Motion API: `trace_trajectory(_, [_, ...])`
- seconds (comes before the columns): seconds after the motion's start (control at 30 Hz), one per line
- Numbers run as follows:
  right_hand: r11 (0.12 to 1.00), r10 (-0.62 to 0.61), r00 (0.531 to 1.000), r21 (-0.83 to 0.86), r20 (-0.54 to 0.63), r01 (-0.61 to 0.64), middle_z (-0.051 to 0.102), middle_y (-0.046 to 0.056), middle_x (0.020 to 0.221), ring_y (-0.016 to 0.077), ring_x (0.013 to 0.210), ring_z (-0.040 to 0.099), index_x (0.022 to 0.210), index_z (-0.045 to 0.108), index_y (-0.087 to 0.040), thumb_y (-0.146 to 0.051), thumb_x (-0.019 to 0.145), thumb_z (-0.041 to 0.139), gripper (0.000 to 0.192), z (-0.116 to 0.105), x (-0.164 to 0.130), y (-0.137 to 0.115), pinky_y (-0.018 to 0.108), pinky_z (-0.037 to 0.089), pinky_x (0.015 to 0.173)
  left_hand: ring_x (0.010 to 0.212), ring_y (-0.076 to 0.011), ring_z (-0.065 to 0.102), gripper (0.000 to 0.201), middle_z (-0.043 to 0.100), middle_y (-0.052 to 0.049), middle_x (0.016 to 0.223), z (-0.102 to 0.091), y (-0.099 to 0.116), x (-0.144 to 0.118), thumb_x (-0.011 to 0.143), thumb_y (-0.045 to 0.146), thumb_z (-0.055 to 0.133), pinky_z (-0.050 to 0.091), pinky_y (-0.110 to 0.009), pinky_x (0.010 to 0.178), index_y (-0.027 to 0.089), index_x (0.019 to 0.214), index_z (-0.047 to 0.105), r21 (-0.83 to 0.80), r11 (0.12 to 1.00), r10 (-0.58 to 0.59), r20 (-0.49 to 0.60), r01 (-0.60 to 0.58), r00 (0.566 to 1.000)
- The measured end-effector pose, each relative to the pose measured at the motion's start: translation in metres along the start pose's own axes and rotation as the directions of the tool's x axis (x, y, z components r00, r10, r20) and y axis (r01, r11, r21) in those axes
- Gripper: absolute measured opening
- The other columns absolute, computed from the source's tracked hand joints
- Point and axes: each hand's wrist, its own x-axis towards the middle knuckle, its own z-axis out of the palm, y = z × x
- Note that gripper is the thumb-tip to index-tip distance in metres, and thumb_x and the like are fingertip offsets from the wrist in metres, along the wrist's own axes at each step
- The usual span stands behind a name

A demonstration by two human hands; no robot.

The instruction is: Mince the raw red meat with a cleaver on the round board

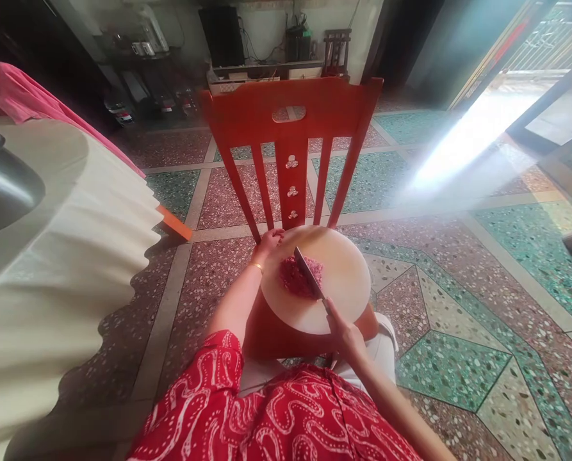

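Observation:
A round pale chopping board (348,282) lies on the seat of a red wooden chair (290,121). A heap of minced red meat (295,276) sits on its left half. My right hand (346,333) grips the handle of a cleaver (309,274) whose blade rests across the meat. My left hand (268,243) rests on the board's far left rim, fingers curled over the edge, a gold bangle on the wrist.
A table with a cream scalloped cloth (65,256) and a metal bowl (2,186) stands at the left. Patterned terrazzo floor (458,320) spreads all round. Shelves with electronics line the far wall; a bright open doorway is at the upper right.

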Motion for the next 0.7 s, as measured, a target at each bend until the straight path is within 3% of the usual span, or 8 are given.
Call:
trace_trajectory(0.17, [1.0,0.02,0.999,0.016,-0.025,-0.02,0.072,0.003,0.089,0.0207,0.075,0.069,0.136,0.043,-0.026,-0.028,0.091,0.036,0.046,0.0,0.0,-0.001,0.031,0.056,0.067,0.087,-0.0192,0.059,0.028,0.065,-0.008,0.092,-0.012,-0.007,-0.005,0.081,0.023,0.053,0.045,-0.026,0.08,0.017,0.105,0.067,0.196,0.979,0.054,0.042,-0.062,0.998])
trace_trajectory(0.33, [0.993,-0.012,1.0,0.115,-0.023,0.015,0.071,0.004,0.094,0.0191,0.078,0.068,0.139,0.039,-0.025,-0.026,0.09,0.038,0.049,0.002,0.0,0.002,0.031,0.055,0.074,0.091,-0.0199,0.057,0.032,0.06,-0.01,0.092,-0.006,-0.011,-0.012,0.086,0.017,0.041,0.042,-0.028,0.084,0.019,0.11,0.063,0.491,0.859,0.11,0.104,-0.147,0.988])
trace_trajectory(0.57, [0.99,0.007,1.0,0.138,-0.006,-0.006,0.071,0.005,0.095,0.0194,0.08,0.068,0.139,0.038,-0.024,-0.026,0.09,0.039,0.05,0.003,0.0,0.002,0.031,0.055,0.074,0.095,-0.0205,0.056,0.031,0.061,-0.011,0.097,-0.002,-0.008,-0.01,0.089,0.019,0.037,0.041,-0.029,0.086,0.015,0.103,0.064,0.498,0.85,0.136,0.109,-0.173,0.985])
trace_trajectory(0.7, [0.998,0.014,1.0,0.066,0.011,-0.015,0.071,0.005,0.091,0.0203,0.075,0.068,0.139,0.04,-0.024,-0.026,0.09,0.037,0.048,0.002,0.002,0.001,0.03,0.055,0.068,0.092,-0.0207,0.057,0.028,0.061,-0.012,0.095,-0.002,-0.007,-0.004,0.086,0.016,0.039,0.041,-0.03,0.084,0.015,0.099,0.064,0.471,0.86,0.14,0.153,-0.196,0.978])
